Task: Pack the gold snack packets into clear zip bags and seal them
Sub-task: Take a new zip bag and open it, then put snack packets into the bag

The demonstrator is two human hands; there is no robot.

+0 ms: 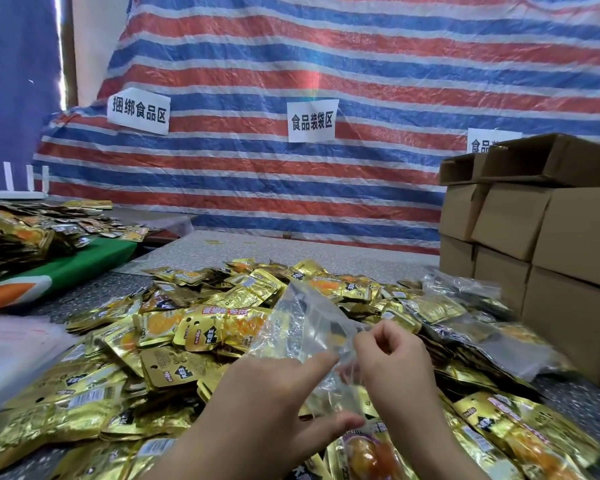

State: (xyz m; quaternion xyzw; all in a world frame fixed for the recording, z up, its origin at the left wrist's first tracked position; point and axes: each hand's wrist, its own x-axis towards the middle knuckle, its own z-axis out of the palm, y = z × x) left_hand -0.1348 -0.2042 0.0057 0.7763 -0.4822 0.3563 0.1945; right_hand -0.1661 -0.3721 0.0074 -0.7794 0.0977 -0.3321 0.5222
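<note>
You're at the opening step: your right hand [392, 358] pinches the clear zip bag [305, 327] above the gold packet pile [194, 327]; your left hand [274, 407] steadies it, fingers relaxed. Next, spread its mouth and load packets.

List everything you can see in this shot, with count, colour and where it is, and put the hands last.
gold snack packets: too many to count, gold, heaped across the table
clear zip bag: one, clear, held above the heap
filled bags: several, clear, right of the heap
cardboard boxes: stacked, brown, far right
paper signs: three, white, on the striped tarp
second packet pile: gold, far left
left hand: touches the bag
right hand: pinches the bag
</note>
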